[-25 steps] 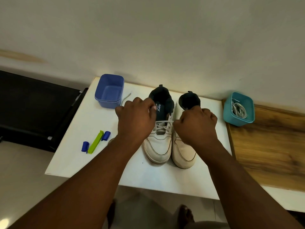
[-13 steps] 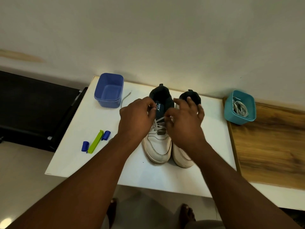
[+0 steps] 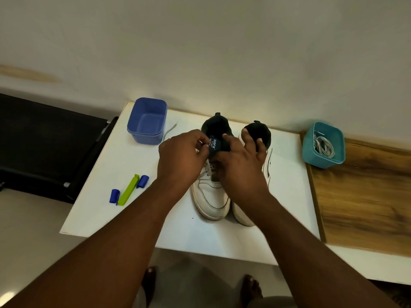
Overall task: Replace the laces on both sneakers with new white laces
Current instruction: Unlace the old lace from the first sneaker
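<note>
Plain pale wall behind, white table (image 3: 106, 210) pushed against it, wooden board (image 3: 364, 196) on its right side. Head view only. Two white sneakers stand side by side at mid-table, toes toward the near edge, likely so both lace rows face the person. Left sneaker (image 3: 210, 201) still carries its greyish lace; its dark tongue is seen between the hands. Left hand (image 3: 180, 158) has fingers curled at the tongue's left side, seemingly pinching a lace end, though the grip is partly hidden. Right hand (image 3: 240, 167) is spread with fingers relaxed over the lacing; whether anything is held cannot be told. Right sneaker (image 3: 264, 152) is mostly covered. Blue tub (image 3: 147, 121) at the far left corner, loose lace (image 3: 170, 131) beside it. Teal tub (image 3: 322, 145) by the far right edge holds the white laces (image 3: 323, 146). Green clip (image 3: 128, 190) near the left edge.
</note>
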Tool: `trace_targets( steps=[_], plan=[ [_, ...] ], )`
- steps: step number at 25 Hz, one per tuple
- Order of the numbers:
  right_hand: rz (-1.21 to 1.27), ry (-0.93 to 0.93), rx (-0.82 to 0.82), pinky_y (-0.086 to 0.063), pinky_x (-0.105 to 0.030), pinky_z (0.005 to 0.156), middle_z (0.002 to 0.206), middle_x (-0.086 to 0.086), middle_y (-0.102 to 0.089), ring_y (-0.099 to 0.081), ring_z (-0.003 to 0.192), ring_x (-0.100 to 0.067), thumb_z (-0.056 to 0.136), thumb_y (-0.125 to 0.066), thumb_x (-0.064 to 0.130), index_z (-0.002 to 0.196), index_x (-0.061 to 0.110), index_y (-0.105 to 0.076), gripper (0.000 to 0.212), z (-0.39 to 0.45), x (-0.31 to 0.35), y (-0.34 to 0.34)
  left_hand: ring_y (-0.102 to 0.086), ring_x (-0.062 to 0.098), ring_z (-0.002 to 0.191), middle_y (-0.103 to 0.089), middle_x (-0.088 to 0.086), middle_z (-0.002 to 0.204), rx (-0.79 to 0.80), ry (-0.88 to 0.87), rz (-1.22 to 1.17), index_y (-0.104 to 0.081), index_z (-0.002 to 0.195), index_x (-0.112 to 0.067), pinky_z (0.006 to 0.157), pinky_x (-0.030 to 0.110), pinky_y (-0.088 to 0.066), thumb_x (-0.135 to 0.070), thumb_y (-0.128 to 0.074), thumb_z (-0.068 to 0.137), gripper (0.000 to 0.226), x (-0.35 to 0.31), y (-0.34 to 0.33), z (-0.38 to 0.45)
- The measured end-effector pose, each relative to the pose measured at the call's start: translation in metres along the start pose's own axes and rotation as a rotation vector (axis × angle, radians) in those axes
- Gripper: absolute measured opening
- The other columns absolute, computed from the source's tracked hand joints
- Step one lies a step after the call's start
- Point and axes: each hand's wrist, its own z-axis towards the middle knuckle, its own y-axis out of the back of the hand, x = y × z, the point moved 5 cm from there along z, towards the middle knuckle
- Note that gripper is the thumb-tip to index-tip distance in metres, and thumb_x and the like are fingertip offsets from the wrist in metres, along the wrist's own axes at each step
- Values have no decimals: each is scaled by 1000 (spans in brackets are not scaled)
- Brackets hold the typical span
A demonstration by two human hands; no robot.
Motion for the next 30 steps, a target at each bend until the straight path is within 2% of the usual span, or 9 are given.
trace_targets(
  steps=[4,9,13,16,19,21,25,28,30],
  plan=[
    [-99,-272,-147,-12,-62,120,135,-7,-60,-34,146,-37,91,-58,33,99,24,-74,20,-1,-47,43,-68,13,81,-75,-7,99,-34,-5,-14,-69,112,-29,84,41,-58,-33,-65,96,17,-2,2,-1],
    [-411,-488,106,-14,-69,119,126,-14,-62,-43,135,-44,90,-54,37,106,18,-73,32,-9,-78,44,-69,13,81,-75,-8,98,-41,4,-33,-69,110,-31,86,41,-57,-35,-65,96,15,0,3,-2],
    [-314,-447,-31,-14,-71,118,136,-16,-57,-38,139,-46,90,-59,35,111,19,-73,29,-4,-79,45,-69,13,83,-75,-8,99,-35,16,-47,-69,111,-31,85,39,-58,-36,-65,96,16,0,2,-1],
    [33,-141,-76,-12,-59,121,151,-11,-47,-25,150,-41,89,-66,34,118,29,-71,30,2,-35,24,-68,12,83,-74,-9,99,-27,30,-69,-68,111,-31,84,38,-58,-36,-65,96,16,1,-1,-1],
    [39,26,17,-4,-57,122,153,-5,-48,-19,153,-41,92,-66,31,100,31,-77,14,2,-3,-3,-68,13,84,-74,-8,101,-18,52,-75,-68,112,-30,82,32,-57,-36,-65,96,18,4,0,0],
    [24,-18,19,-5,-56,122,147,-1,-54,-24,152,-37,95,-62,28,99,28,-76,15,4,-8,2,-68,12,83,-74,-9,100,-23,54,-92,-68,111,-31,79,28,-55,-37,-66,95,17,6,1,0],
    [-173,-284,-162,-30,-61,113,121,-13,-62,-52,123,-40,96,-47,32,107,14,-69,30,8,-58,55,-66,10,84,-74,-9,101,-34,29,-98,-69,111,-31,84,36,-57,-37,-65,96,16,5,0,1],
    [-312,-345,231,-24,-65,116,117,-11,-62,-51,123,-41,95,-51,41,110,20,-69,32,6,-74,64,-62,18,110,-67,-3,123,-36,-50,32,-72,111,-35,97,47,-52,-39,-64,96,17,0,-4,0],
    [-335,-337,361,-15,-67,119,122,-8,-62,-47,131,-39,94,-55,36,112,22,-67,26,-4,-68,49,-37,27,141,-47,0,149,63,-87,173,-73,110,-41,114,57,-31,-39,-64,94,18,-6,-10,-2]
  ],
)
